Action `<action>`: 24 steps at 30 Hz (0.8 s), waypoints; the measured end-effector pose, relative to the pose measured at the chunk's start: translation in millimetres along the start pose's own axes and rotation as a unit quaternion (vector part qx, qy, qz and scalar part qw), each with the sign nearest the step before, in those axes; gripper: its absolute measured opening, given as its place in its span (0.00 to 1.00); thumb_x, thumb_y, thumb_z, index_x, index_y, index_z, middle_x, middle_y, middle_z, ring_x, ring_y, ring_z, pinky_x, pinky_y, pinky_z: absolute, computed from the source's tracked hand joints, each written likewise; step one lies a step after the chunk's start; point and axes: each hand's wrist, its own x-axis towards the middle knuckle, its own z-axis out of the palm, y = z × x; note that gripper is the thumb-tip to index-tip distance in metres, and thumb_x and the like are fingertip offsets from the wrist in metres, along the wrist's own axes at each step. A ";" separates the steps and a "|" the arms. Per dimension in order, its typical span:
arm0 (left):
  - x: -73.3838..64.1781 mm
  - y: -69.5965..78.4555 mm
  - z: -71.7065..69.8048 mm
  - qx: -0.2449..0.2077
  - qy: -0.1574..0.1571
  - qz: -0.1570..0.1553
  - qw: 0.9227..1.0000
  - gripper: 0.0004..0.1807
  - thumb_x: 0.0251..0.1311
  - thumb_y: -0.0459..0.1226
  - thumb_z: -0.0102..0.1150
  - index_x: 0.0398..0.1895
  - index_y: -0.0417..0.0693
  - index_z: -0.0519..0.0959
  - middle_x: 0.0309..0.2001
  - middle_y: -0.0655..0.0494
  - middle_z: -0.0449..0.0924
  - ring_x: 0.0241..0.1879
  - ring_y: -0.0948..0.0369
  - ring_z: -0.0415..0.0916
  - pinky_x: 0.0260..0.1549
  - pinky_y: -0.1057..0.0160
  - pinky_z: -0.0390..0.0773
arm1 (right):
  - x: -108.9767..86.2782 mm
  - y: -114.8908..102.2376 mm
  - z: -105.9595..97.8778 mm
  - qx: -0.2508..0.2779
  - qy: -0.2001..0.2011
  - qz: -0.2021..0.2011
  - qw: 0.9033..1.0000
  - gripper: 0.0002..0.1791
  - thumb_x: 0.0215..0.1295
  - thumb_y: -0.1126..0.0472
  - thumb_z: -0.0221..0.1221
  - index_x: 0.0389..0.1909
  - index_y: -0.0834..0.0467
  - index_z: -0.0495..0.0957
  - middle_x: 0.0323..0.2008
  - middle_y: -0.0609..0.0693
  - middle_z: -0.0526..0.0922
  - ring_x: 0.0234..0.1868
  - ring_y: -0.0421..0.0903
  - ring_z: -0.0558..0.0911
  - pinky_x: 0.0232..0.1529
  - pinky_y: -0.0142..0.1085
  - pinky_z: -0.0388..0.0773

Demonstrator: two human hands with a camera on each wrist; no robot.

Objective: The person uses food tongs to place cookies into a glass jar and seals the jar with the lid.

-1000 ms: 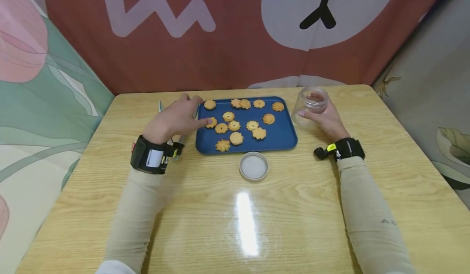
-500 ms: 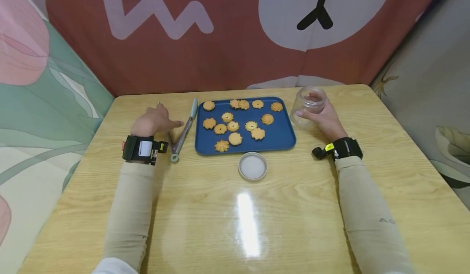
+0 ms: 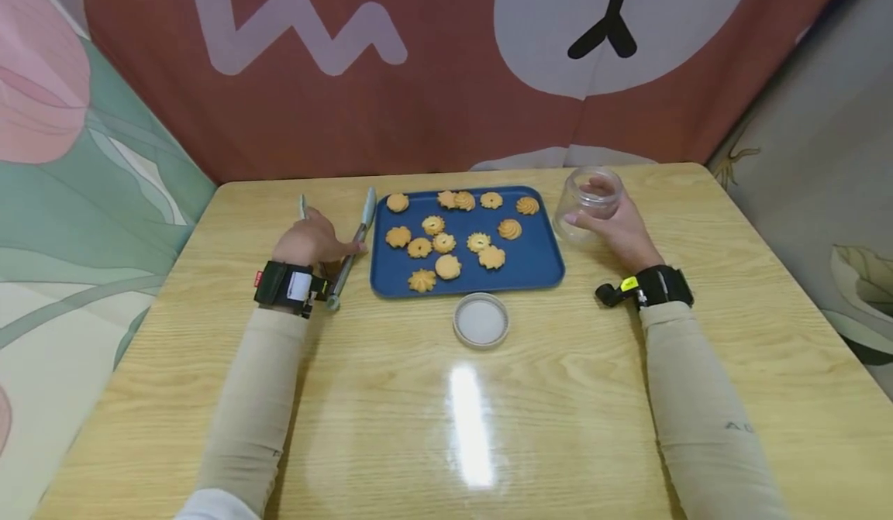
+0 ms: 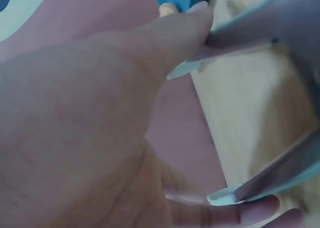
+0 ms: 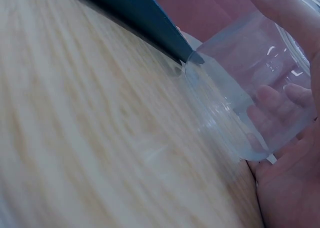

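My left hand is at a pair of tongs lying spread at the tray's left. In the left wrist view the thumb touches one metal arm from outside, while the fingers lie along the other arm's pale tip. The palm covers part of the tongs in the head view. My right hand grips a clear, lidless jar beside the tray's right end, thumb at its near side and fingers behind. Through the jar wall the fingertips show; no cookie is inside.
Between my hands lies a blue tray with several butter cookies scattered on it. A round lid rests on the wooden table in front of the tray. A brown patterned cloth hangs behind the table.
My left hand drew back left from over the tray's left end to the tongs, then shifted right so its thumb meets the right arm. The right hand keeps holding the jar in place.
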 end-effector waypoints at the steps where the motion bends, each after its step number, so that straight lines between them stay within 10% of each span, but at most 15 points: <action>1: 1.0 1.5 2.4 0.005 0.004 -0.001 1.000 0.70 0.47 0.70 0.53 0.65 0.19 0.31 0.22 0.41 0.77 0.24 0.49 0.75 0.23 0.52 0.73 | -0.5 1.1 -0.3 -0.004 0.002 0.001 1.000 0.43 0.52 0.57 0.70 0.67 0.51 0.57 0.62 0.53 0.65 0.53 0.51 0.69 0.49 0.39 0.67; 9: 7.7 6.8 9.9 0.022 0.029 -0.023 0.999 0.73 0.44 0.73 0.52 0.63 0.13 0.37 0.22 0.39 0.75 0.25 0.49 0.75 0.17 0.56 0.71 | 1.3 1.1 0.0 -0.010 0.006 0.002 1.000 0.43 0.52 0.56 0.70 0.67 0.50 0.57 0.62 0.51 0.65 0.57 0.50 0.68 0.54 0.43 0.65; 17: 5.7 1.4 -2.3 0.003 0.039 0.027 0.999 0.68 0.48 0.66 0.57 0.59 0.09 0.40 0.19 0.37 0.76 0.23 0.46 0.75 0.17 0.53 0.71 | -1.9 -28.6 4.8 0.005 0.004 -0.008 1.000 0.43 0.52 0.59 0.69 0.66 0.58 0.57 0.61 0.56 0.65 0.59 0.49 0.66 0.58 0.47 0.61; 24: 5.8 -12.9 -8.1 -0.046 0.028 0.067 0.996 0.68 0.47 0.64 0.60 0.63 0.14 0.37 0.17 0.46 0.72 0.15 0.53 0.72 0.12 0.58 0.68 | 0.6 -6.7 1.5 0.001 0.003 -0.003 1.000 0.44 0.52 0.58 0.70 0.67 0.56 0.57 0.62 0.55 0.64 0.59 0.48 0.66 0.59 0.47 0.61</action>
